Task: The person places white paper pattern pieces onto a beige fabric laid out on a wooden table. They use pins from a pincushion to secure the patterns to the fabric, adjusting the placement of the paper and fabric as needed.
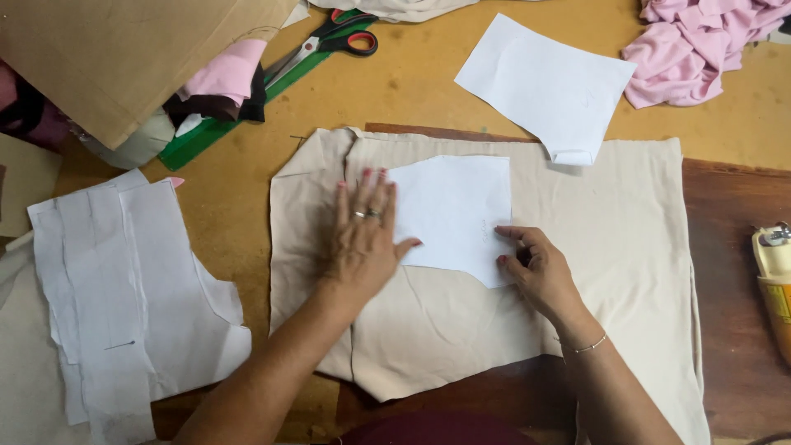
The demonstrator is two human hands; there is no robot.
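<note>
Left hand: the left hand (pixel 362 235) lies flat, fingers spread, palm down on the beige fabric (pixel 626 247), its thumb and fingertips on the left edge of the white paper pattern piece (pixel 453 210); it grips nothing.
Right hand: the right hand (pixel 535 268) rests on the lower right edge of the same pattern piece, fingers curled loosely with the tips pressing the paper; nothing is clamped in it.
Hands together: apart, one at each side of the pattern piece.
Pattern piece: lies flat on the beige fabric, near the fabric's upper middle.
Beige fabric: spread over the bench (pixel 428 91), with a fold line running down its left part.
Second paper: another white sheet (pixel 548 82) lies beyond the fabric, its lower corner overlapping the fabric's top edge.
Paper stack: several white pattern pieces (pixel 136 297) lie overlapped at the left, well apart from the hands.
Scissors: red-handled scissors (pixel 334 41) lie on a green ruler (pixel 218 128) at the far left of the bench.
Cardboard: a brown sheet (pixel 124 58) covers pink and dark cloth scraps (pixel 227 78).
Pink cloth: a crumpled heap (pixel 700 49) at the far right corner.
Containers: a yellowish bottle (pixel 774 280) lies at the right edge; its contents cannot be told.
</note>
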